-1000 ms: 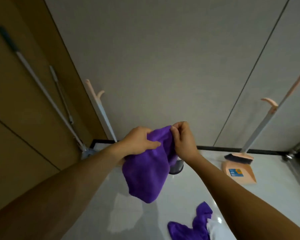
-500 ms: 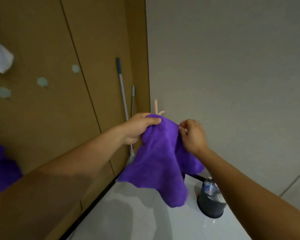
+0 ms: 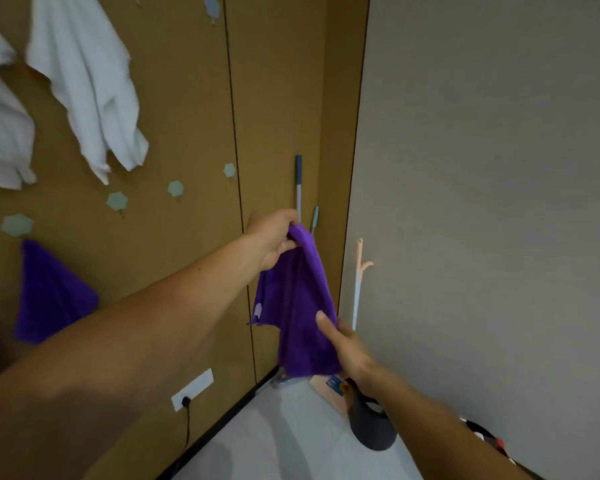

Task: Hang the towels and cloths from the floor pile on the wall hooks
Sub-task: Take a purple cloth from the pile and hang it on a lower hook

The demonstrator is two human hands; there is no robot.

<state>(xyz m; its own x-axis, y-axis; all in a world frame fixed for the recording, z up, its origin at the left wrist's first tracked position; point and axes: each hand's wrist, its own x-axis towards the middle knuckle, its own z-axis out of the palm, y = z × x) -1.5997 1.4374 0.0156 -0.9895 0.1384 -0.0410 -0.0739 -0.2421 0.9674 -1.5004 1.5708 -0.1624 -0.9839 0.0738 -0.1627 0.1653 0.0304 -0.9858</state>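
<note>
My left hand (image 3: 274,239) pinches the top corner of a purple cloth (image 3: 297,306), which hangs down in front of the brown wall panel. My right hand (image 3: 343,344) lies against the cloth's lower right edge with fingers stretched out. On the wall to the left are several pale hexagonal hooks, such as hook (image 3: 176,188) and hook (image 3: 17,224), all bare. Two white towels (image 3: 90,81) hang at the top left. Another purple cloth (image 3: 49,292) hangs lower left. The floor pile is out of view.
Two mop handles (image 3: 298,181) lean in the corner behind the cloth. A pink dustpan handle (image 3: 358,282) stands against the grey wall, its pan (image 3: 329,389) on the floor. A dark bin (image 3: 371,431) sits by my right forearm. A wall socket (image 3: 192,389) has a cable plugged in.
My view swung left and up toward the hook wall. My left hand lifted the cloth's corner higher, and my right hand slid down from the top edge to the lower edge.
</note>
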